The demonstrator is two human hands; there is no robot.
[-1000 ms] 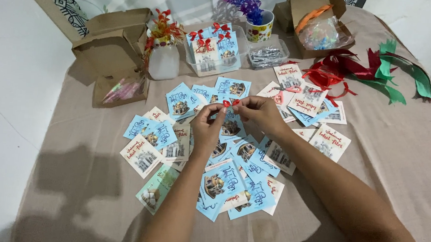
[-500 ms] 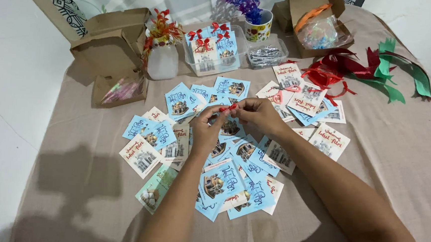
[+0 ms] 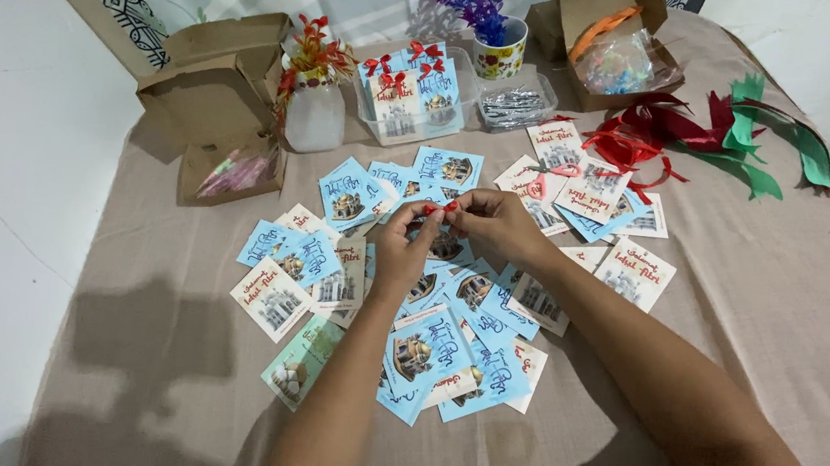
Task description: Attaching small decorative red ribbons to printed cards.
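head view: both hands meet over the middle of the bench, which is covered in a beige cloth. the left hand and the right hand pinch a small red ribbon between thumb and fingertips, each grip closed tight on one end of it, the ribbon held just above the cards and between the two hands. below and around the hands lies a loose spread of blue and white cards, overlapping one another, reaching from the centre toward the near edge. more white cards lie to the right of the hands, nearer the right edge. along the far edge stands a clear plastic tray holding upright cards with red bows. just left of it is a white vase with red flowers, and beyond that, at the far left corner, an open brown cardboard box. a cup with purple flowers stands behind a small clear tub of silvery bits. another open box sits at the far right. red and green ribbon strips lie well apart from the hands toward the right edge.
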